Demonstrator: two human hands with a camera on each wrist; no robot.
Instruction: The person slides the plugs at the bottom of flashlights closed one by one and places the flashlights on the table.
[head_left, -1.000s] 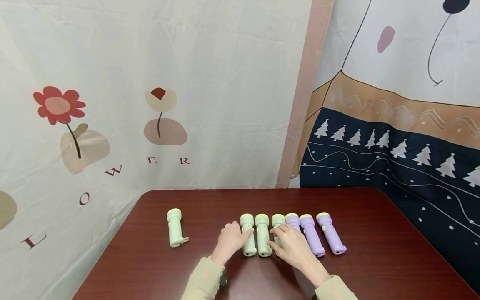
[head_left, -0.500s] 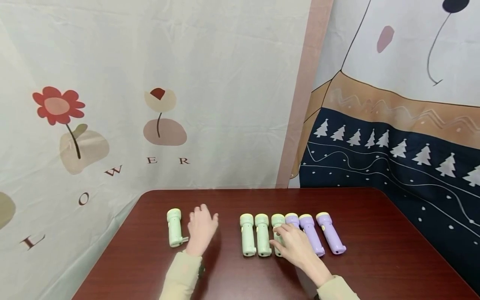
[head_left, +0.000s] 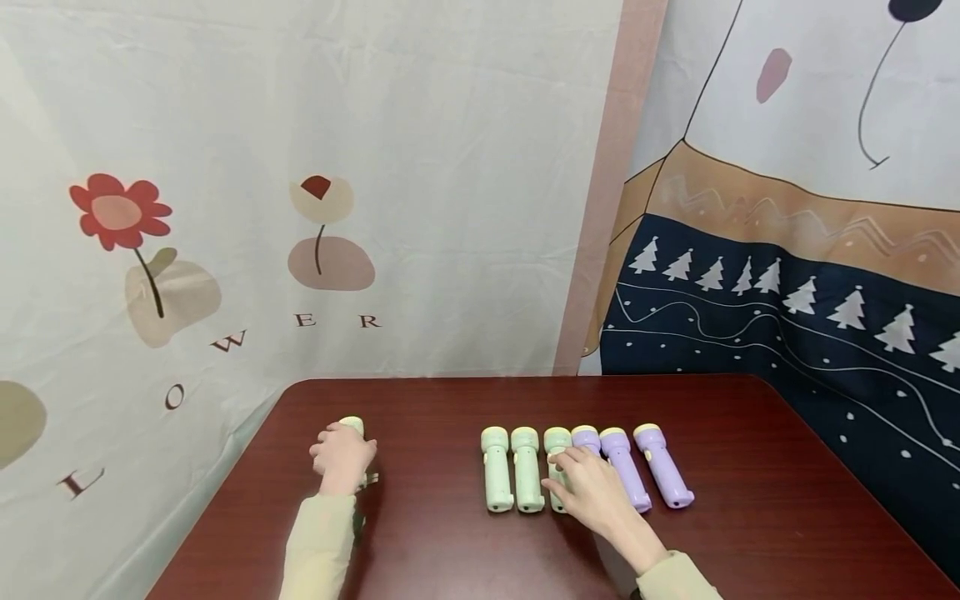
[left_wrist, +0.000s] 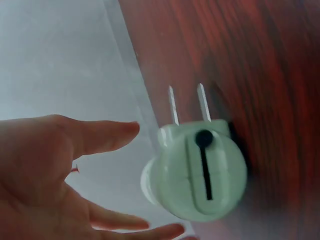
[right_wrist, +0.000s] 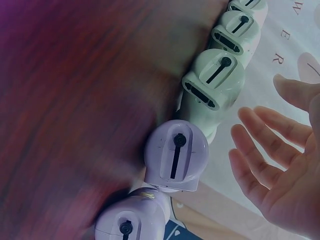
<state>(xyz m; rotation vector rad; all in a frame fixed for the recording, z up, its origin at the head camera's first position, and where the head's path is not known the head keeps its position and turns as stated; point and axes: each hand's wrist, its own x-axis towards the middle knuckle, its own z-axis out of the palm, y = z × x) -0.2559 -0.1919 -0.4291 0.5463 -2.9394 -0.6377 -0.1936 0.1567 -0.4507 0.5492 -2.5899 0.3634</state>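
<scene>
At the left of the table, my left hand (head_left: 343,457) is over a pale green flashlight (left_wrist: 202,170) lying on its own. The left wrist view shows its end with two metal plug prongs (left_wrist: 204,102) sticking out; thumb and fingers are spread beside it, apart from it. My right hand (head_left: 592,487) hovers over the middle of a row, fingers loosely bent and holding nothing. It partly covers a third green flashlight (head_left: 557,437) and a purple flashlight (head_left: 585,437). Left of it lie two more green flashlights (head_left: 497,475); right of it, two purple flashlights (head_left: 666,471).
Everything lies on a dark red-brown wooden table (head_left: 450,550). A pale printed curtain (head_left: 450,167) hangs behind it, and a navy cloth with white trees (head_left: 750,317) hangs on the right.
My left hand has moved left from the leftmost flashlight of the row to the lone green one. My right hand stays almost in place over the row.
</scene>
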